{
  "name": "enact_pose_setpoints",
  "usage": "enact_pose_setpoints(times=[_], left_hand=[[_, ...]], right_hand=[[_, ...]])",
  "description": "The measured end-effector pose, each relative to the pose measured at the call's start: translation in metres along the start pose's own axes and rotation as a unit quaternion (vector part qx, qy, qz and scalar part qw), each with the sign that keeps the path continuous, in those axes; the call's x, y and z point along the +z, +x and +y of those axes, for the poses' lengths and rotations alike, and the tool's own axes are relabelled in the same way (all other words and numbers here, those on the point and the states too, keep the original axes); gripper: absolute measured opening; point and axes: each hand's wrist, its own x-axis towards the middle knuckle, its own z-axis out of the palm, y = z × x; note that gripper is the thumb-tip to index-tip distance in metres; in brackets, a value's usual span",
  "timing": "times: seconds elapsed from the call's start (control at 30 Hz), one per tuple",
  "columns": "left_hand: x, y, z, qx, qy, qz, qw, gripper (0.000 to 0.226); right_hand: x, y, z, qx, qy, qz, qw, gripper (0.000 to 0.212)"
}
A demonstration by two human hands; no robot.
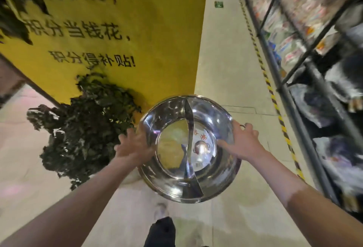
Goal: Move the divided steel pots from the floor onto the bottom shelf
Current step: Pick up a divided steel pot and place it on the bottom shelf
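Observation:
A shiny divided steel pot [172,148], with a curved partition down its middle and a printed sticker in the right half, hangs in the air above the floor between my hands. A second rim shows under it, so it looks like a nested stack. My left hand [133,146] grips the left rim, fingers spread along the outside. My right hand [241,140] grips the right rim by the small ring handle, thumb inside the pot. The shelf rack [294,97] runs along the right.
A yellow wall [137,40] with black lettering stands ahead on the left, with a dark leafy plant [88,127] at its foot. Black and yellow hazard tape [275,101] lines the floor beside the rack. My shoe [161,210] is below the pot.

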Motion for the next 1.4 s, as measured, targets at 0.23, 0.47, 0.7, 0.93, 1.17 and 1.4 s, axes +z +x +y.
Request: enact_pose_setpoints(times=[0.23,0.47,0.7,0.93,1.17,1.4], left_hand=[[-0.078,0.01,0.041,0.123,-0.026,0.008,0.992,0.069],[-0.11,0.047,0.094,0.296,0.036,0.003,0.955,0.058],[-0.1,0.065,0.169,0.385,0.065,-0.03,0.92,0.065],[-0.06,0.033,0.252,0.5,0.14,-0.105,0.848,0.088],[-0.003,-0.074,0.348,0.621,0.214,-0.151,0.738,0.101],[0.042,-0.211,0.437,0.696,0.228,-0.155,0.663,0.083]], right_hand=[[-0.073,-0.035,0.002,0.039,-0.004,0.026,0.999,0.107],[-0.096,-0.06,0.026,0.121,-0.02,0.056,0.991,0.118],[-0.071,-0.106,0.053,0.251,0.042,0.082,0.964,0.11],[-0.027,-0.195,0.088,0.403,0.127,0.088,0.902,0.111],[0.006,-0.325,0.127,0.525,0.213,0.149,0.81,0.108],[0.016,-0.438,0.186,0.61,0.249,0.21,0.723,0.099]])
